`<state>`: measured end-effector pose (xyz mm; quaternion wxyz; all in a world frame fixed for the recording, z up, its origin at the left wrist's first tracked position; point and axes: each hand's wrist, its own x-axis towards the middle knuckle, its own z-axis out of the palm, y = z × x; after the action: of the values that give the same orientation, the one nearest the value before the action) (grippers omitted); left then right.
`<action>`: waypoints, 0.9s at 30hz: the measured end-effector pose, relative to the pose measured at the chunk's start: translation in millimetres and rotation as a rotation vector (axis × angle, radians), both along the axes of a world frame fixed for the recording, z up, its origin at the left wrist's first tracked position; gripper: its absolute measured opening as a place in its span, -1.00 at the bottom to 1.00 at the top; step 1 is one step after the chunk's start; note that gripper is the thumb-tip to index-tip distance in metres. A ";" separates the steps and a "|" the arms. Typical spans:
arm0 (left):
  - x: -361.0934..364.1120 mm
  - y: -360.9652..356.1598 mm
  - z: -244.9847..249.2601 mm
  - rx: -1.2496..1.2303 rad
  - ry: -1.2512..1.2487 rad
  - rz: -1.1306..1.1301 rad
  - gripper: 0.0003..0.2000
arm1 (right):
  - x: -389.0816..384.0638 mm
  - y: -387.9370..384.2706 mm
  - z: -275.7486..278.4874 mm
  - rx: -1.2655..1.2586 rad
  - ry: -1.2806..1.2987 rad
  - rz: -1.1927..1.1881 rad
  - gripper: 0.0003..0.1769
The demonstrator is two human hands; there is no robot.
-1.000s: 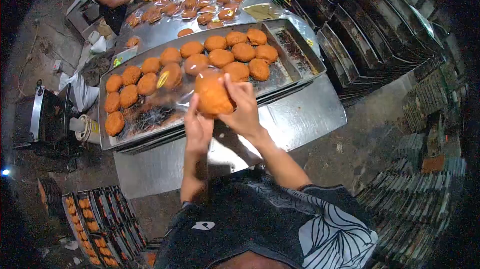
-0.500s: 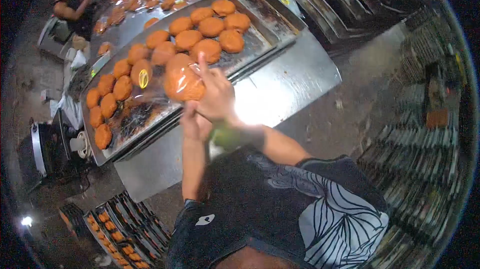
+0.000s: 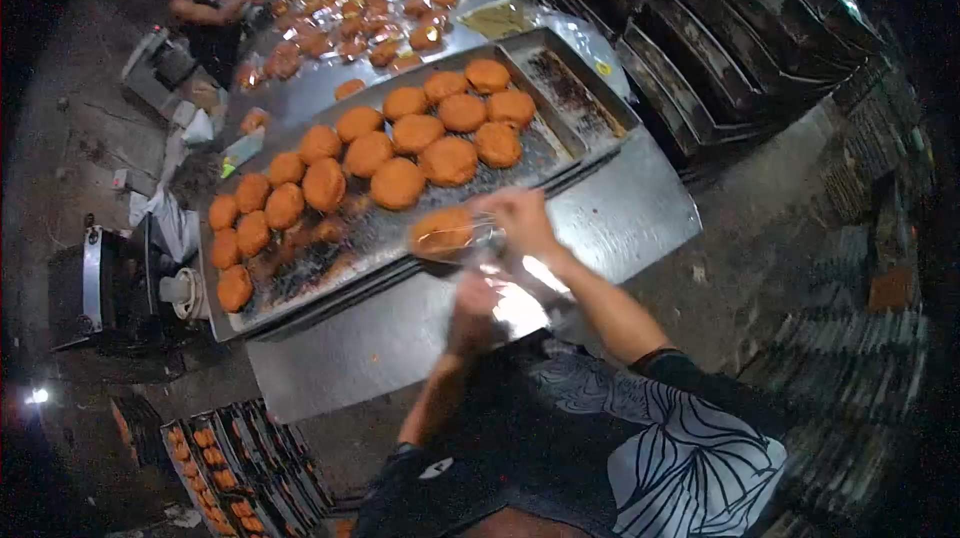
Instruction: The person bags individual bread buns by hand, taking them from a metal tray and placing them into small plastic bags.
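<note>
In front of the large metal tray, a round orange-brown bun in clear plastic hangs near its front edge. My right hand is closed on the plastic at the bun's right side. Just below the bun is my left hand, blurred by motion, so its fingers and any contact with the plastic cannot be made out. Several unwrapped buns lie in rows on the tray, whose surface has dark burnt patches.
Many wrapped buns cover the far metal table, where another person sits at the upper left. Dark trays are stacked at the upper right. A rack of bun trays stands lower left, beyond the metal table edge.
The wrapped bun has moved down and right, away from over the tray's buns. Both hands have shifted right, and they are farther apart. The view has shifted too.
</note>
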<state>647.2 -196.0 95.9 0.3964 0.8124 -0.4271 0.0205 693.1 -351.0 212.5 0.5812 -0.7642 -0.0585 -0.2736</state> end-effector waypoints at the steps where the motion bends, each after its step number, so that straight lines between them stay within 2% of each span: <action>1: -11.5 -13.0 -41.9 -0.044 0.188 -0.143 -0.71 | 13.1 -10.4 52.8 -0.045 0.051 -0.067 -0.83; 2: -23.0 -25.9 -82.9 -0.074 0.380 -0.262 -0.73 | 41.8 -18.5 67.2 -0.231 0.094 -0.209 -0.80; 4: -53.3 -61.5 -42.6 0.082 0.558 -0.087 -0.71 | 93.9 -4.6 109.8 -0.168 -0.312 -0.278 -0.79; 5: -63.2 -78.5 -27.5 0.216 0.507 0.177 -0.68 | 118.3 -2.4 103.5 -0.172 -0.397 -0.141 -0.64; 7: -54.4 -79.7 -104.7 0.060 0.157 0.237 -0.73 | 88.4 1.4 72.0 -0.284 -0.366 -0.013 -0.54; 8: -45.6 -80.0 -119.3 0.008 0.080 0.167 -0.75 | 51.2 -6.1 52.3 -0.331 -0.287 0.038 -0.49; 9: -38.3 -78.6 -124.1 -0.037 0.009 0.093 -0.74 | 1.4 -19.8 35.4 -0.255 -0.016 0.180 -0.52; 10: -35.2 -72.4 -99.1 0.021 0.328 0.081 -0.76 | -31.4 -42.5 -15.3 -0.336 0.284 0.262 -0.62; 11: -28.4 -63.0 -70.0 0.076 0.646 0.068 -0.75 | -65.6 -63.0 -71.0 -0.137 0.827 0.394 -0.71; 12: -18.5 -53.5 -86.2 -0.011 0.847 0.083 -0.76 | -96.7 -74.0 -66.8 -0.100 1.010 0.504 -0.72; 13: -11.3 -47.4 -103.2 -0.098 1.051 0.093 -0.76 | -117.9 -78.6 -102.2 -0.129 0.795 0.502 -0.76; 14: -10.3 -49.1 -64.0 -0.160 1.213 0.060 -0.75 | -121.4 -81.1 -105.5 -0.204 0.747 0.491 -0.76; 15: -18.0 -56.2 -1.9 -0.224 1.382 0.028 -0.73 | -121.4 -77.8 -105.7 -0.276 0.706 0.486 -0.77; 16: -23.8 -68.5 27.5 -0.220 1.244 0.076 -0.73 | -116.2 -73.9 -111.0 -0.229 0.656 0.399 -0.75; 17: -24.3 -74.0 33.5 -0.073 1.115 0.026 -0.74 | -113.9 -72.6 -105.7 -0.138 0.530 0.373 -0.76; 19: -17.5 -71.0 -3.5 0.098 1.046 0.183 -0.74 | -123.5 -83.5 -86.5 -0.247 0.668 0.382 -0.83; 21: -24.2 -73.3 17.8 0.060 1.109 0.172 -0.72 | -142.5 -77.2 -69.6 -0.441 0.659 0.156 -0.82; 22: -27.7 -73.0 -28.8 0.072 0.964 0.081 -0.72 | -150.8 -69.4 -81.2 -0.322 0.650 0.067 -0.79; 23: -31.5 -72.7 -74.8 0.075 0.813 0.004 -0.73 | -155.1 -56.6 -81.3 -0.287 0.554 -0.049 -0.87; 25: -21.1 -72.9 51.9 -0.054 0.855 0.084 -0.76 | -145.5 -43.2 -90.3 -0.229 0.482 -0.091 -0.90; 26: -14.5 -68.7 12.4 -0.059 0.694 0.250 -0.76 | -135.5 -36.5 -76.8 -0.075 0.681 -0.019 -0.87; 27: -5.2 -59.8 38.2 -0.141 0.675 0.308 -0.75 | -121.6 -28.9 -66.6 -0.094 0.671 0.012 -0.87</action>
<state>641.9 -255.8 134.2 0.5620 0.7989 -0.1430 -0.1597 571.5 -379.9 145.9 0.5336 -0.8373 0.1191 -0.0002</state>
